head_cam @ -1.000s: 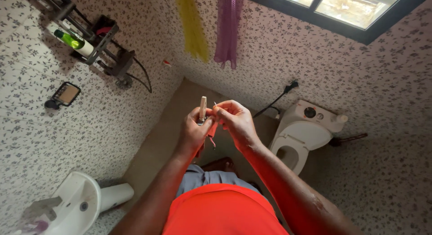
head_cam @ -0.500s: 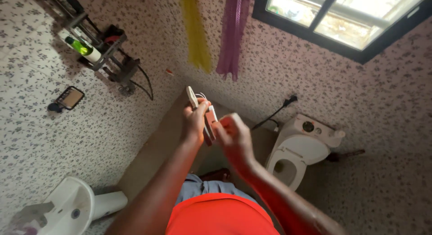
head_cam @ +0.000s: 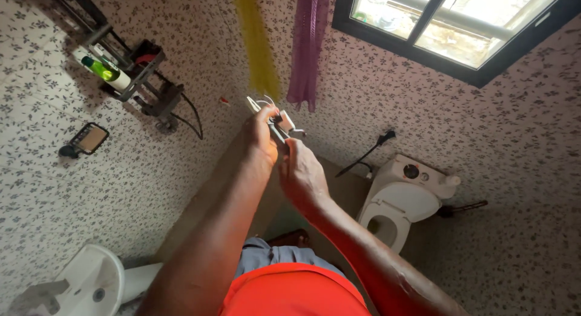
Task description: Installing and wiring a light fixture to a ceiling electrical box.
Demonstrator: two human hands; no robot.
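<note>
My left hand [head_cam: 261,137] is raised in front of me and grips a small white fitting [head_cam: 283,123] with thin wires sticking out of its top. My right hand [head_cam: 301,177] is just below and right of it, fingers closed on the lower end of the same fitting near a small grey part. Both forearms reach up from my orange shirt. What the fitting is exactly is hard to tell.
A white toilet [head_cam: 402,201] stands right, a white basin [head_cam: 91,280] at lower left. A black wall rack [head_cam: 130,74] with a green bottle, a small mirror [head_cam: 89,138], yellow [head_cam: 259,50] and purple cloths [head_cam: 307,44] hang on the patterned tiled wall. A window [head_cam: 448,26] is upper right.
Both hands have lifted higher and further from my body with the fitting. The view has tilted, bringing the window and rack closer to the hands.
</note>
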